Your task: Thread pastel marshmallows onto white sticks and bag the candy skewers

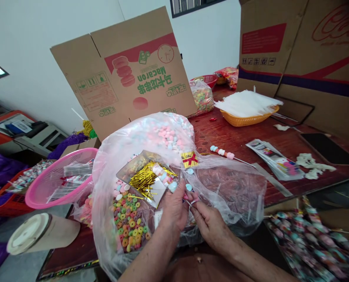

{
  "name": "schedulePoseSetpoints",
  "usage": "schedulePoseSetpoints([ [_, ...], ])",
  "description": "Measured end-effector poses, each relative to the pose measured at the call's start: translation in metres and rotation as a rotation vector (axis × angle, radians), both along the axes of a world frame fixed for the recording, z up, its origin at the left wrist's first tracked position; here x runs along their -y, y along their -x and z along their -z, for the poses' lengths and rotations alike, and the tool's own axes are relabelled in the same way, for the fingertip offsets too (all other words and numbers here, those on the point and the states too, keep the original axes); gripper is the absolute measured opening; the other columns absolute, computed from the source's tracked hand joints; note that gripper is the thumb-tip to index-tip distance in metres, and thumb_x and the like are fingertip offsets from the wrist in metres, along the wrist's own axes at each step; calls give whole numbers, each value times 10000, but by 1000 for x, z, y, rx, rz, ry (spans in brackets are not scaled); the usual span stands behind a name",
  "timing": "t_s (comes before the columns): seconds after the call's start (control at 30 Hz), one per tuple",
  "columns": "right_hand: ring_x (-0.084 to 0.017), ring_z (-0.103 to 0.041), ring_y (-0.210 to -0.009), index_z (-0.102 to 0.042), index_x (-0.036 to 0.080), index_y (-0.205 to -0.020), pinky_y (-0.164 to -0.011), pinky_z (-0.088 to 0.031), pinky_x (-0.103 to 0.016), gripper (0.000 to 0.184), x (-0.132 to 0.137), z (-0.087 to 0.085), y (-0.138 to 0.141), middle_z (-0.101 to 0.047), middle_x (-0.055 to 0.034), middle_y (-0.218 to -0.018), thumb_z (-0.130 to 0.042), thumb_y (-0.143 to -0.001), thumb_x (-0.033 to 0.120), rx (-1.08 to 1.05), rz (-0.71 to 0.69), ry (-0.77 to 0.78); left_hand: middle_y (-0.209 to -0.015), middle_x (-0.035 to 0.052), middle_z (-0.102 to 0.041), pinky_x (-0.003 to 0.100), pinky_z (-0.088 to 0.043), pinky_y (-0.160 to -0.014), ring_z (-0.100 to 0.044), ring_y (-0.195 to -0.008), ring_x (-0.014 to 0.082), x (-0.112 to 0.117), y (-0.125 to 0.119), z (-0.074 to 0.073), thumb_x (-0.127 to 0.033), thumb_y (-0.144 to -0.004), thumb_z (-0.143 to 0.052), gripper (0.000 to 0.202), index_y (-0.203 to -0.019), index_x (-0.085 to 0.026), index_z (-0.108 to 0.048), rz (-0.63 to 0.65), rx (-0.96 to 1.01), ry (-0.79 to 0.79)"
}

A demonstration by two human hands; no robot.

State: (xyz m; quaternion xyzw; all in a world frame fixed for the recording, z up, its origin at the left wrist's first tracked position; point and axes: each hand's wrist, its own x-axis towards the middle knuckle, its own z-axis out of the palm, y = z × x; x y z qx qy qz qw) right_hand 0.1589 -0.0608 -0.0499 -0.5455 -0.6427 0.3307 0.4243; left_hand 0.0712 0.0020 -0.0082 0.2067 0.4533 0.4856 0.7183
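My left hand (176, 207) is closed around a candy skewer (162, 174) with pink, white and pale blue pieces, its tip pointing up and left. Close beside it, my right hand (208, 220) pinches at the thin white stick's lower end, where something small and pink shows between the fingers. Under both hands spreads a big clear plastic bag (109, 152) holding pastel candies (170, 133) and colourful ring candies (131, 221). Gold twist ties (145, 182) lie in an opened packet behind the left hand. Another candy skewer (223, 152) rests on the table to the right.
A pink basket (36, 188) with packets and a lidded cup (59, 231) stand left. Cardboard boxes (89, 78) rise behind. On the red table (209, 135) are an orange basket (239, 119) of white sleeves, printed packets (275, 159), a ruler (272, 180) and a phone-like black slab (330, 149).
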Motion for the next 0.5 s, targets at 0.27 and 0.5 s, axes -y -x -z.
schedulePoseSetpoints([
  [0.27, -168, -570, -602, -564, 189, -775, -552, -417, -257, 263, -10, 11, 9, -624, -62, -663, -314, -854, 206, 46, 112, -31, -876, 94, -701, 339, -422, -889, -620, -916, 230, 21, -5, 22, -590, -778, -455, 501, -875, -143, -659, 182, -408, -135],
  [0.5, -156, -554, -593, -541, 186, -743, -560, -410, -251, 245, -15, 4, -6, -611, -50, -648, -325, -856, 210, 142, 29, -106, -977, 100, -694, 335, -417, -906, -600, -983, 244, 27, 26, 4, -565, -814, -412, 503, -970, -171, -684, 518, -715, -322],
])
